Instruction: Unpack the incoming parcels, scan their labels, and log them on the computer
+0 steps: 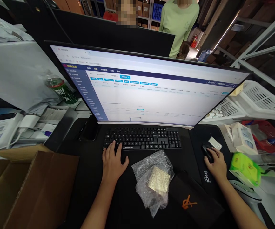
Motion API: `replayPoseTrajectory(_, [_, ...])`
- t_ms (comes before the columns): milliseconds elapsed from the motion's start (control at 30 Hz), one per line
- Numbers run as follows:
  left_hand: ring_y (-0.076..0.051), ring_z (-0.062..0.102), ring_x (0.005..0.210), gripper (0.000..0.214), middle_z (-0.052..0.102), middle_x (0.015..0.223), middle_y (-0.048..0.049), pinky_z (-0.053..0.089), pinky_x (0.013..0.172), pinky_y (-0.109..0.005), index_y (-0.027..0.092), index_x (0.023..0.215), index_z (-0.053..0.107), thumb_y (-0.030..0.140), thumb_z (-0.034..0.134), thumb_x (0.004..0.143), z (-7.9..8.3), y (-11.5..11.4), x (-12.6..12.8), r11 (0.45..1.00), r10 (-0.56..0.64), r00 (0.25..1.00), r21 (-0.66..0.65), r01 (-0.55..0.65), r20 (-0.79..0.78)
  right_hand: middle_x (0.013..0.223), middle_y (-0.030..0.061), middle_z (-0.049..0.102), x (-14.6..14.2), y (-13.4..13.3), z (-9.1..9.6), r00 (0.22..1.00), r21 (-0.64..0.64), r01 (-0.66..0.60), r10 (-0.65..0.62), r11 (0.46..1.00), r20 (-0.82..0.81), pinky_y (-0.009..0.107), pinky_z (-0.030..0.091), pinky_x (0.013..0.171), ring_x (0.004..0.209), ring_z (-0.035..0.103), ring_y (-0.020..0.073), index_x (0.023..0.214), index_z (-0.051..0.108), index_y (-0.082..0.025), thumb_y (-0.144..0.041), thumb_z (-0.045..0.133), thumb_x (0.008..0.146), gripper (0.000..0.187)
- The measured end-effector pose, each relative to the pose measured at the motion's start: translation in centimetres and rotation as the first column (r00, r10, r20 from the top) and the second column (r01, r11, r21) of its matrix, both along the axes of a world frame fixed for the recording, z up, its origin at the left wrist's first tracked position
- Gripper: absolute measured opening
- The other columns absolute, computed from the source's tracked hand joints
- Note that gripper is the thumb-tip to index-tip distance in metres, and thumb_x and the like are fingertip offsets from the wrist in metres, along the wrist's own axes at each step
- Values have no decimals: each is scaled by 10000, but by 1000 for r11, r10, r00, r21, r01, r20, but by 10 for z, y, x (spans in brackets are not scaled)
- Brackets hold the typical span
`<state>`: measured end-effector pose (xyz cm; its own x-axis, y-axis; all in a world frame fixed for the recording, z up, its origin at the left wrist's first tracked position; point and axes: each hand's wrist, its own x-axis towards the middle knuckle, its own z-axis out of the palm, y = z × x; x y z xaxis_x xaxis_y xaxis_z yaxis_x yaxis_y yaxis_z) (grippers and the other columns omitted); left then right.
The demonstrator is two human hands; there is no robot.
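Observation:
My left hand lies with fingers spread at the lower left of a black keyboard, fingertips on its front keys. My right hand is wrapped over a black computer mouse on a dark mouse pad. Behind the keyboard stands a lit monitor showing a web page with a table; its small text is blurred. Between my arms lies a gold-coloured box partly inside clear bubble wrap. A black pouch with an orange mark rests beside it.
An open cardboard box stands at left, near a green-labelled bottle. On the right are a green tissue pack, a scanner, white baskets and a red basket. A person in a light green top stands behind the monitors.

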<state>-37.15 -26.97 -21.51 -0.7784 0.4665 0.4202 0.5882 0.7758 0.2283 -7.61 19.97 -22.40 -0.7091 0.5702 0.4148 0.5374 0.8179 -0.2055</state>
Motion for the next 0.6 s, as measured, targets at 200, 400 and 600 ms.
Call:
replayPoseTrajectory(200, [-404, 455, 1418, 556, 453, 1549, -259, 320, 1216, -619, 101, 1408, 569, 327, 606, 901, 1, 0, 0, 1000, -8, 1000, -26, 7, -28, 1380, 119, 567, 1, 1, -1, 1000, -12, 1, 0, 1000, 8, 499, 554, 1004, 1215, 614, 327, 1262, 673, -253, -450, 558, 899, 428])
replayPoseTrajectory(400, [-397, 460, 1414, 578, 467, 1543, -239, 319, 1215, -623, 134, 1431, 554, 328, 617, 889, -1, 0, -1, 1000, -4, 1000, -1, 4, -8, 1394, 113, 552, 1, 1, -2, 1000, -26, 7, -7, 1000, 7, 508, 554, 1008, 1214, 614, 324, 1280, 674, -270, -434, 567, 899, 429])
replayPoseTrajectory(600, [-394, 460, 1411, 567, 476, 1535, -235, 307, 1223, -619, 133, 1423, 564, 322, 616, 891, 0, 0, -1, 1000, -3, 1000, 20, 3, 10, 1399, 120, 551, 1, 2, -4, 1000, -18, 9, -9, 1000, 14, 501, 562, 987, 1199, 622, 324, 1281, 672, -261, -440, 560, 909, 427])
